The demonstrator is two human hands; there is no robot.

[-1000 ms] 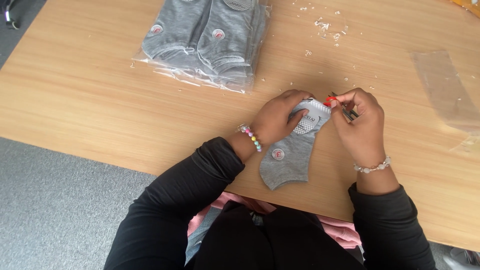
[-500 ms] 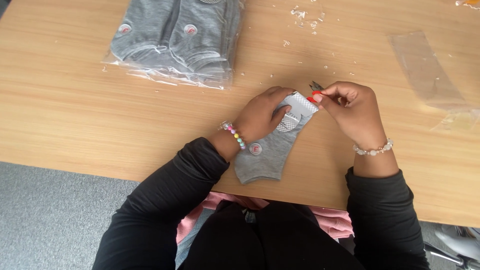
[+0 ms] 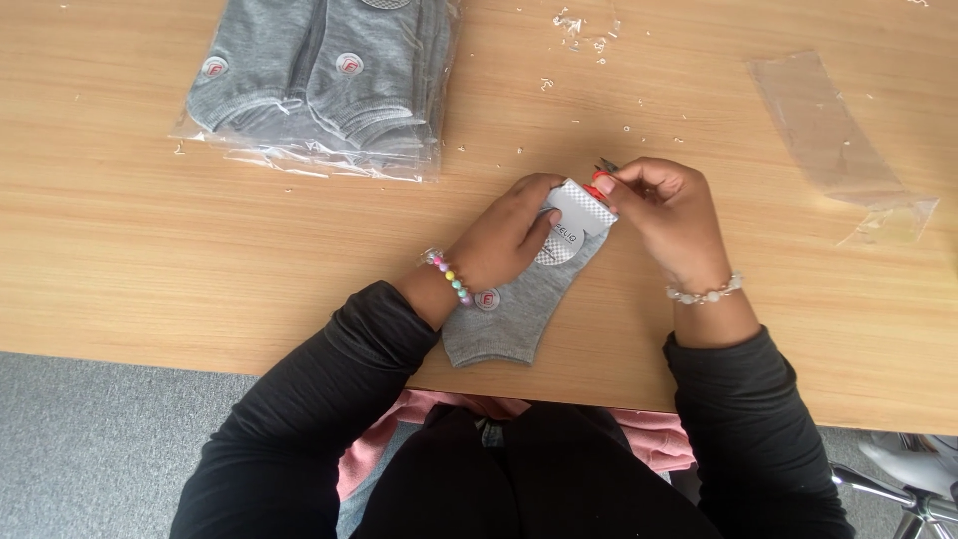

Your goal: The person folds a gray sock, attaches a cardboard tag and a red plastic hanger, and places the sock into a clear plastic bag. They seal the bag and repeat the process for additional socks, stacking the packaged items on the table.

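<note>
Left hand (image 3: 509, 235) lies flat, fingers curled; right hand (image 3: 664, 215) pinches in a tight grip.

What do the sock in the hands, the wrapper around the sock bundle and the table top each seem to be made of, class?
Grey sock: soft knitted fabric, matt; it lies limp and flat.
Wrapper around the bundle: thin clear plastic film, glossy; it crinkles and glints.
Table: pale wood or wood-look laminate, smooth; straight grain lines show, but which cannot be told.

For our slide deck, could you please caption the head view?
Both hands, left hand and right hand, hold a grey sock by its card label on a wooden table.
</note>
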